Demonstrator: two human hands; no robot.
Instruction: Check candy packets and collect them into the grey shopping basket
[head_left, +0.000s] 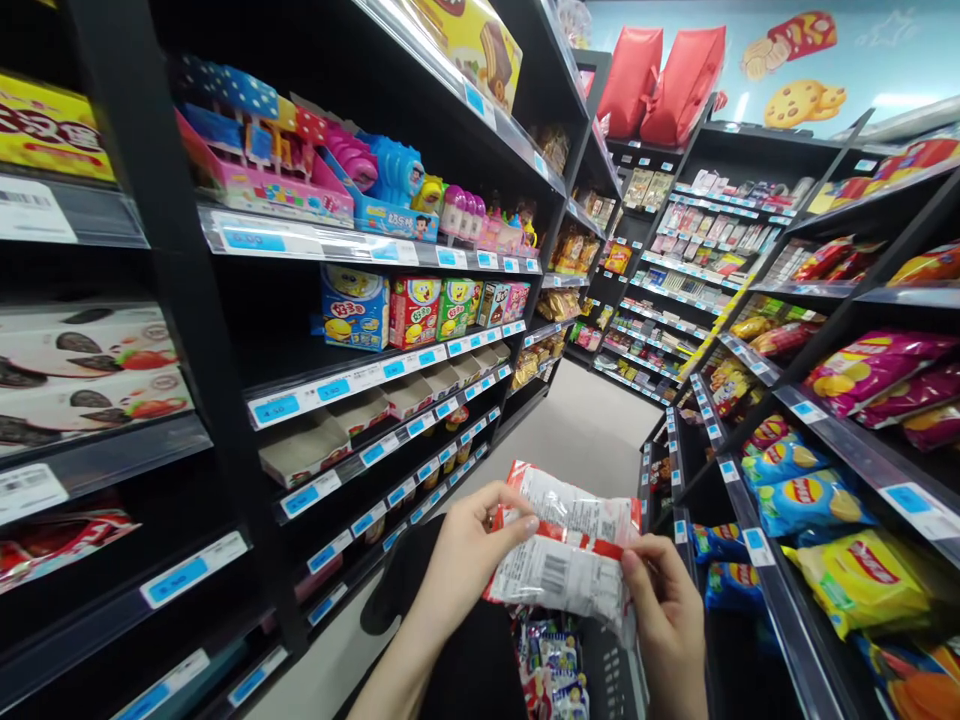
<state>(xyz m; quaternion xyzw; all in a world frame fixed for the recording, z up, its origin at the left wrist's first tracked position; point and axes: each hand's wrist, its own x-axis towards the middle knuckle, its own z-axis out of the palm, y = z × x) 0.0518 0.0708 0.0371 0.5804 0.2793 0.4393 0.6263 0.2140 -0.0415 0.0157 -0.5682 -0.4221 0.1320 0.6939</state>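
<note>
I hold a white and red snack packet in both hands, low in the middle of the view. My left hand grips its left edge with the thumb on top. My right hand grips the packet's lower right edge. The packet's back faces me, showing a barcode and small print. Below it a black shopping basket holds several small colourful packets.
I stand in a narrow shop aisle with a pale floor. Black shelves of boxed sweets and toys run along the left. Shelves on the right carry crisp bags. More shelving closes the far end, with red bags on top.
</note>
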